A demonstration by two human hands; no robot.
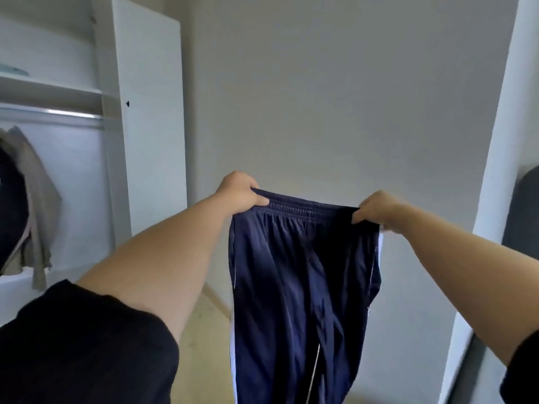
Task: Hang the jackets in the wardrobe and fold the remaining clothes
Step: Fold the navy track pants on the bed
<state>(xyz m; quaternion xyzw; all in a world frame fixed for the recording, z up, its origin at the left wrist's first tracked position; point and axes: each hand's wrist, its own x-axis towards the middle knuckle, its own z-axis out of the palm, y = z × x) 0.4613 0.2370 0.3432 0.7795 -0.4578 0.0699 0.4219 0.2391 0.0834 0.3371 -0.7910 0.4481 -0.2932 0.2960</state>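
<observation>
I hold up a pair of navy track pants [303,281] with white side stripes in front of a plain wall. My left hand [237,191] grips the left end of the elastic waistband, and my right hand [376,209] pinches the right end. The waistband is stretched flat between them and the legs hang straight down out of the frame. At the far left, a beige jacket [38,199] and a dark garment [10,205] hang under the rail [58,113] of the open white wardrobe [113,141].
The wardrobe door [151,112] stands open toward me on the left. A white wall edge [493,170] rises at the right, with a dark upholstered shape [525,211] behind it. Light wooden floor [207,345] shows below.
</observation>
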